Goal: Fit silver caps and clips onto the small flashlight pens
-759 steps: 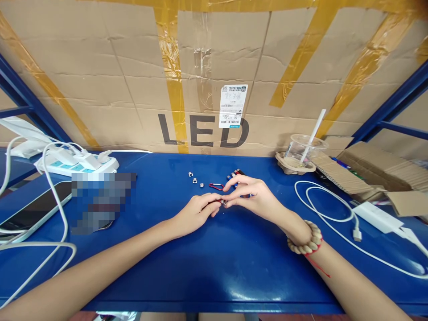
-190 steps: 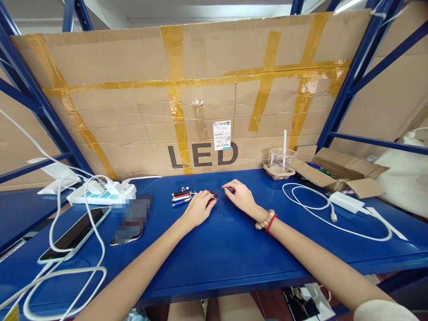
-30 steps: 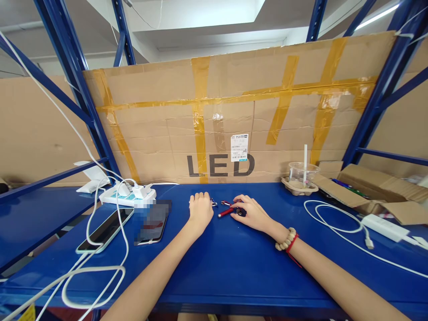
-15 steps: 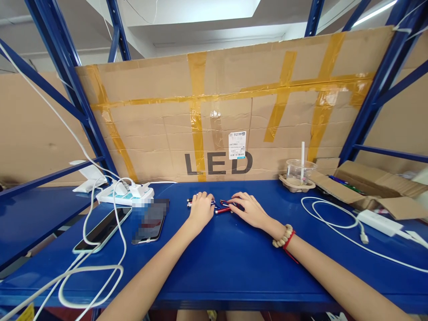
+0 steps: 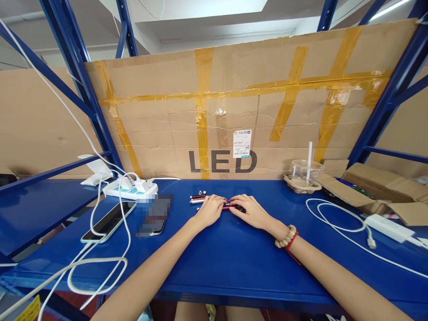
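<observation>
— Fingers [image 5: 219, 201] of the left hand [image 5: 210, 210] curl down over a red pen [image 5: 228, 207], and the right hand [image 5: 251, 211] meets it from the other side; whether either truly pinches it, I cannot tell.

— Where does that pen lie?

— Flat on the blue worktop [image 5: 230, 263], between the two hands, mid-way along and near the cardboard [image 5: 234, 111]. More pens [image 5: 198, 199] lie just left of it, beside the left knuckles.

— What could go wrong?

— I'd judge the round pens roll easily: a nudge from the left hand could scatter them. Small loose parts (if any lie there) could slip away unseen.

— And further out?

— Two phones [image 5: 110, 220] and a power strip [image 5: 131, 190] with trailing white cables to the left; a cup [image 5: 306, 171], a charger [image 5: 389, 226] and a box [image 5: 374, 185] to the right.

— Anything hidden?

— The pen's ends sit under both palms, and one phone is blurred out.
</observation>
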Available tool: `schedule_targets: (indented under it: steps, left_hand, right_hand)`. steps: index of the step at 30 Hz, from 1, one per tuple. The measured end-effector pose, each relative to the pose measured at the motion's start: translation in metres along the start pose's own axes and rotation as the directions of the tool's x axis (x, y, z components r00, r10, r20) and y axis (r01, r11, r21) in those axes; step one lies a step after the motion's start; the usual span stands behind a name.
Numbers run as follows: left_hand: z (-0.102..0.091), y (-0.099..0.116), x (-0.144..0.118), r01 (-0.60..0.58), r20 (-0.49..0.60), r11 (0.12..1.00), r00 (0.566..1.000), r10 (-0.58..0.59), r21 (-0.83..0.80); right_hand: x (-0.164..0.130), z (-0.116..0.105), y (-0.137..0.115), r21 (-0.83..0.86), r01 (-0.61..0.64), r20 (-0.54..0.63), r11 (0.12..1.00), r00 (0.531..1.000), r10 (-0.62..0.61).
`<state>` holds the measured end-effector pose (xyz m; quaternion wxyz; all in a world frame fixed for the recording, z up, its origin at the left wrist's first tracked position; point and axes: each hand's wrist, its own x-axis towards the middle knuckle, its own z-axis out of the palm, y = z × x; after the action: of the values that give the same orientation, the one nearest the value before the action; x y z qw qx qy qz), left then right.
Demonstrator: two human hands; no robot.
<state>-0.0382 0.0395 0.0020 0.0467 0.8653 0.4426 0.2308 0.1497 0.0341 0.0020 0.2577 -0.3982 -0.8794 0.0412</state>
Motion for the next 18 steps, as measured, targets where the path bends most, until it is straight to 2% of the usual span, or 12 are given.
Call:
schedule_targets:
  steps: [18]
  left_hand:
    - [0.0015, -0.0005, 0.0020, 0.028, -0.051, 0.999, 0.998, -0.030, -0.042]
  right_hand:
    - [-0.0011, 0.0001, -0.0020, 0.020, 0.012, 0.051, 1.000, 0.999, -0.013]
